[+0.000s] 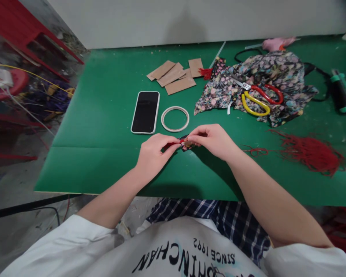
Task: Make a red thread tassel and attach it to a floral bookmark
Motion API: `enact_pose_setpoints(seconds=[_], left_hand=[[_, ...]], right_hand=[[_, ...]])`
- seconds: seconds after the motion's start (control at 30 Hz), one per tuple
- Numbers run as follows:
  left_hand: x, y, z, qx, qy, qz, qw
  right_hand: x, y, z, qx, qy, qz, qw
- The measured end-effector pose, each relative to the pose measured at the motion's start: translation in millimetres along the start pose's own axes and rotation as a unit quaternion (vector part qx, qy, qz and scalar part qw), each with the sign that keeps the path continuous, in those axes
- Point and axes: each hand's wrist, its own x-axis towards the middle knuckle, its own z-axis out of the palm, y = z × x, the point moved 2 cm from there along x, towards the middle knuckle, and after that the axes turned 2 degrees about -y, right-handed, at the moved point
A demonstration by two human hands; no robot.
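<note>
One small floral piece (187, 147), partly covered, between left hand (154, 151) and right hand (215, 140), near middle of the green surface (103, 115) | left fingers pinch red strand (182, 141); right fingers grip the piece, contact obscured | pink tool (276, 44) half behind patterned cloth (288, 73) | black-and-teal object (340, 92) cut off rightward

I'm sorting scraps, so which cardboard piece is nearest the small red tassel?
The upper-right cardboard piece: its edge lies right by the small red tassel, while the other cardboard pieces sit farther left or lower.
</note>
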Motion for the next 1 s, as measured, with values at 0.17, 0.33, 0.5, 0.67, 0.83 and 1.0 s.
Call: enact_pose_setpoints(seconds=[0.17, 0.33, 0.5, 0.67, 0.83, 1.0], left_hand=[[-2.4, -5.9, 9.9, 0.054, -0.018, 0.012, 0.998], [-4.4, -8.2, 13.0, 0.075, -0.027, 0.024, 0.996], [-6.7, -10.5, 13.5, 0.089, -0.049, 0.024, 0.994], [-8.7, -13.1, 12.8, 0.100, -0.061, 0.029, 0.993], [-10.8, -14.5, 11.3, 0.107, -0.064, 0.034, 0.992], [-11.7, -15.8, 10.7, 0.105, -0.071, 0.042, 0.991]], right_hand=[[4.8, -1.2, 1.3, -0.116, 0.024, -0.010, 0.993], [6.9, -9.3, 5.4, -0.248, 0.026, -0.008, 0.968], [8.3, -10.0, 11.8, -0.299, 0.015, -0.015, 0.954], [9.4, -7.6, 15.3, -0.317, 0.018, -0.012, 0.948], [10.6, -8.5, 17.9, -0.330, 0.017, -0.017, 0.944], [10.3, -8.2, 18.8, -0.308, 0.011, -0.009, 0.951]])
